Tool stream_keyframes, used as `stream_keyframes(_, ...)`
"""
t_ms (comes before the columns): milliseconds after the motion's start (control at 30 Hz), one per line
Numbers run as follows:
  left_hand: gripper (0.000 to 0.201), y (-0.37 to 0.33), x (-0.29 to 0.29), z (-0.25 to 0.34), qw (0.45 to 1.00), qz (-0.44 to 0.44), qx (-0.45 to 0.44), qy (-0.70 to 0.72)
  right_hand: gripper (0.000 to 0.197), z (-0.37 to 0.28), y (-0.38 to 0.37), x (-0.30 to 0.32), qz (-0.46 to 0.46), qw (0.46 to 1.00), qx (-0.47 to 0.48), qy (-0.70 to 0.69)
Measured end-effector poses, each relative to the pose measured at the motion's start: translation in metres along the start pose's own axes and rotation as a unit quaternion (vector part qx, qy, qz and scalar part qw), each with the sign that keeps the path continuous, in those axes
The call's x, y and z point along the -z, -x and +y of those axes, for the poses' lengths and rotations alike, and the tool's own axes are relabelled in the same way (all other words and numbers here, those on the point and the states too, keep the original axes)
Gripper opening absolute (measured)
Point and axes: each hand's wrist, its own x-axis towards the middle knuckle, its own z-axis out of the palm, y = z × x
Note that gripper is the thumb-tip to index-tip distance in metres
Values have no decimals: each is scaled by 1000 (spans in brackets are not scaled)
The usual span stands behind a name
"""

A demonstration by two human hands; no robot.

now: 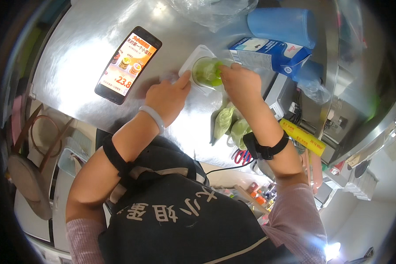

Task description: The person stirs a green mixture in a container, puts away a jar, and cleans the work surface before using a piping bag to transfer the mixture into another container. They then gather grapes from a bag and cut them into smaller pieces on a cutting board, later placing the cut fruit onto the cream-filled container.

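A round clear cup [201,72] with soft, pale and bright green contents sits on a small white tray [187,61] on the metal counter. My left hand [168,100] is at its left side, index finger stretched out to the rim and the other fingers loosely bent. From the right, my right hand [242,83] has its fingers pinched together at the green contents by the opposite rim; what lies between the fingertips is hidden. Two green piping bags [224,123] with twisted, crumpled film lie below my right wrist.
A lit phone [128,66] lies left on the steel counter [66,75]. Along the right are a blue pitcher [284,26], a blue and white carton [270,53], a grey boxy device [280,97] and a yellow roll box [302,137]. Clear plastic [211,11] lies at the far edge.
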Motion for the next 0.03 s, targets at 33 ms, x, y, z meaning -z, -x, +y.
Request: stream_keyframes(33,38,0,-1,0,1000,3,2,-8,8,-1,-2,0,-19,1000,-7,3)
